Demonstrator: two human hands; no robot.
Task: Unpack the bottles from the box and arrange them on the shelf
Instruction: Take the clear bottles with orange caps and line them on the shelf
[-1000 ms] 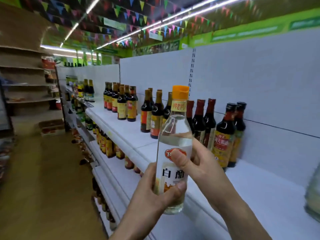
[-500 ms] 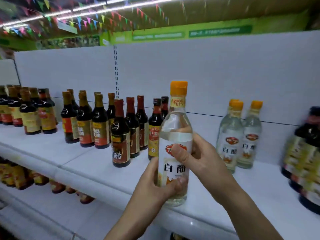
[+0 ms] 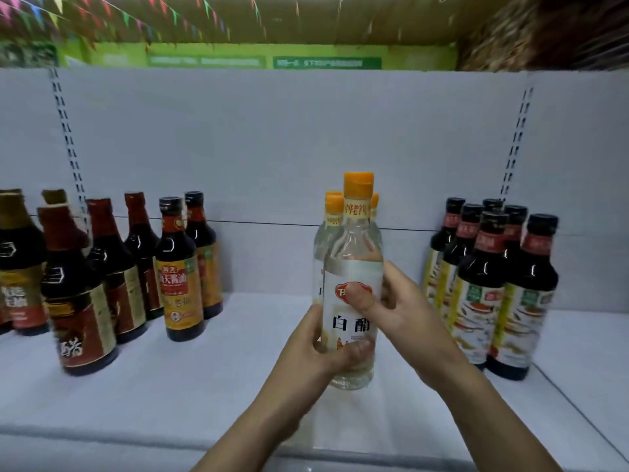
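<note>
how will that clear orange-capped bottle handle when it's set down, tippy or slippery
The clear bottle looks nearly full, so probably heavy for its size. Tall and narrow, it may tip if nudged on the shelf. Its glossy wall seems slippery; the left hand and right hand both hold it.

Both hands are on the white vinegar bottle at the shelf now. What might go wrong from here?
1. The white vinegar bottle lines up directly in front of the orange-capped bottles at the back; pushed in too far, it may knock them over.
2. The right hand is close to the dark soy sauce bottles; a careless withdrawal might clip one.
</note>
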